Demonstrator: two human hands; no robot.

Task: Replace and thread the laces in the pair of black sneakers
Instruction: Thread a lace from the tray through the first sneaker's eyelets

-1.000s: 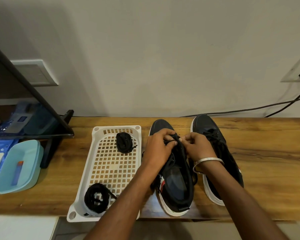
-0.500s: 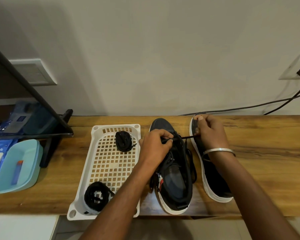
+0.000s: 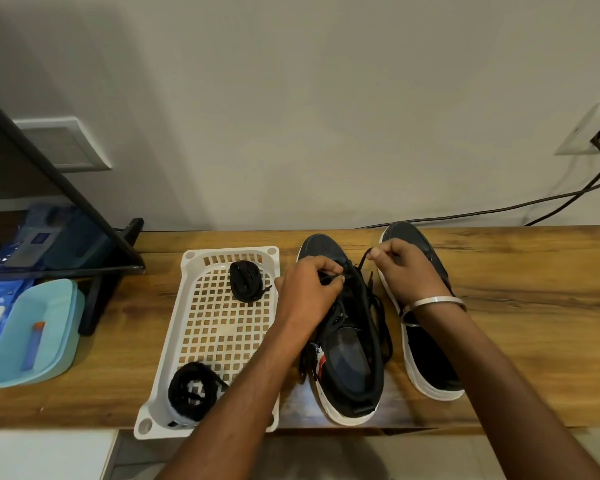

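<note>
Black lace [image 3: 362, 263] is only partly through the near-toe eyelets of the left sneaker [image 3: 347, 344] on the wooden table [image 3: 516, 306]: the left hand [image 3: 309, 289] pinches it at the eyelets, the right hand [image 3: 402, 268] pinches its end, pulled up. I judge most threading remains, since the right sneaker [image 3: 426, 348] shows no lace where visible and two lace bundles [image 3: 245, 282] lie in the white basket [image 3: 187, 341].

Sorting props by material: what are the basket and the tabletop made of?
The basket looks like white moulded plastic, with a smooth matte finish and a uniform square grid. The tabletop looks like wood or wood-look laminate: brown streaky grain with a slight sheen.
</note>
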